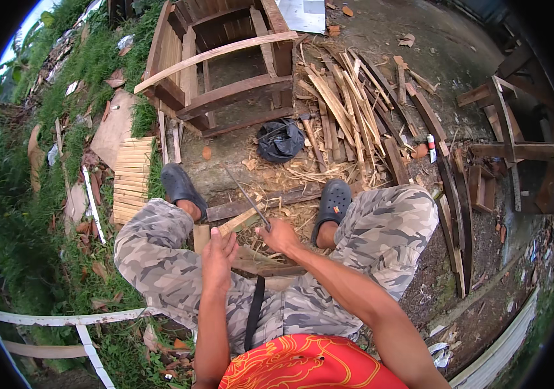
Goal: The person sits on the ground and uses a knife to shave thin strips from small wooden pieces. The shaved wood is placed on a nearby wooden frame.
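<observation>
My right hand is closed around the grip of a knife with a long, thin blade that points away and to the left. My left hand, between my knees, pinches the near end of a pale wooden strip. The strip slants away to the right and lies against or just under the blade; I cannot tell whether they touch. Beside my left fingertips a short pale piece of wood stands out. Wood shavings cover the ground between my feet.
Ahead stands a dark wooden frame with a pale slat across it. A black plastic bag and a hammer-like tool lie before it. Wood strips heap at right; a row of pale slats lies left.
</observation>
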The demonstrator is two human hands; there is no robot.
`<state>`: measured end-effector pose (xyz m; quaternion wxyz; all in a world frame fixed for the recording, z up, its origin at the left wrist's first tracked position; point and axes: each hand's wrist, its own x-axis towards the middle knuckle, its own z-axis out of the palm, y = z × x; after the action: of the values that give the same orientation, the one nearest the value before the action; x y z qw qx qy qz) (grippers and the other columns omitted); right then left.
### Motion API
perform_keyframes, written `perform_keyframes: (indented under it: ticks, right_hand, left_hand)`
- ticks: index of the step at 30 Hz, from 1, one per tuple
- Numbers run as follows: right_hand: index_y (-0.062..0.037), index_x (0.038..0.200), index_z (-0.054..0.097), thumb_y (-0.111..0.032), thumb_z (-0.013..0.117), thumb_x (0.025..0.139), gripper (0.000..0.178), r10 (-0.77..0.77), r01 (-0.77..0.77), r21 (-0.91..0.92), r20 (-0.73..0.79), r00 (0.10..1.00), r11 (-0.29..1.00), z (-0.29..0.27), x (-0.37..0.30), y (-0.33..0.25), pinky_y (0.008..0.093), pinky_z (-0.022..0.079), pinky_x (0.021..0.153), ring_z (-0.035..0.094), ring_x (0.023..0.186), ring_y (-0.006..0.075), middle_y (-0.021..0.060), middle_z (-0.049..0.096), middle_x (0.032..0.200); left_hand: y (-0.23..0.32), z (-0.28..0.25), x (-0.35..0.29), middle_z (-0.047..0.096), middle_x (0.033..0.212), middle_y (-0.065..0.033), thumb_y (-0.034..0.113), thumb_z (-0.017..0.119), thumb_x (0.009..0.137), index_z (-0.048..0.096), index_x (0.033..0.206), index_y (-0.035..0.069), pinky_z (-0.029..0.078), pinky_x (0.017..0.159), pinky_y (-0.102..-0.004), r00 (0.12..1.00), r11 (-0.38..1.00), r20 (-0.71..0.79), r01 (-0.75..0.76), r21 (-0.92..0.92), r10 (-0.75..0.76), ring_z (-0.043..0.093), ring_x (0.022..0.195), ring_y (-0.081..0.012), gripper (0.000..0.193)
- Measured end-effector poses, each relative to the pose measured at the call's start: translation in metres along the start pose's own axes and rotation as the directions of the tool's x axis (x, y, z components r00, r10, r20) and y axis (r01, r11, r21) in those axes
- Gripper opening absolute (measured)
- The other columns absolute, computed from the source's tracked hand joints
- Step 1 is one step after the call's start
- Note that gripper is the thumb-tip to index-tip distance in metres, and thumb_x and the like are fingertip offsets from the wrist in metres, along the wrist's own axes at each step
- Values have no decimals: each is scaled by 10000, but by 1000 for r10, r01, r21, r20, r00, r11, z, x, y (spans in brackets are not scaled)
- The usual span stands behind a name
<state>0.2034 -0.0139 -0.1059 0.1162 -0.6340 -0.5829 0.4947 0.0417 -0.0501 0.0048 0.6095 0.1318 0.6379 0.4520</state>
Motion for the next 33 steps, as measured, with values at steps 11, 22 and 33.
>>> perform_keyframes:
  ticks: [11, 22, 33]
  right_hand:
    - [-22, 925, 681, -345, 586, 908, 337, -70, 75, -60, 82, 994, 995, 22, 4, 6, 523, 531, 684, 655, 707, 459, 251, 657, 713]
    - [-29, 966, 693, -294, 615, 872, 292, -66, 74, -59, 116, 991, 996, 32, 16, 38, 514, 533, 682, 661, 682, 430, 237, 644, 668]
    - [-17, 957, 700, -262, 596, 864, 282, -8, 38, -176, 167, 986, 984, 17, 17, 41, 520, 551, 768, 683, 846, 435, 274, 691, 862]
  left_hand:
    - [0, -17, 5, 400, 1465, -332, 508, 472, 1022, 312, 1414, -163, 271, 1185, -453, 999, 999, 42, -6, -37, 8, 375, 1415, -379, 794]
    - [3, -23, 7, 412, 1468, -310, 504, 466, 1026, 340, 1411, -137, 312, 1152, -430, 998, 994, 63, 29, -101, -23, 404, 1400, -356, 759]
    - [4, -22, 11, 436, 1455, -296, 504, 467, 1026, 356, 1407, -132, 295, 1168, -438, 997, 996, 68, -20, -92, 26, 411, 1398, -350, 750]
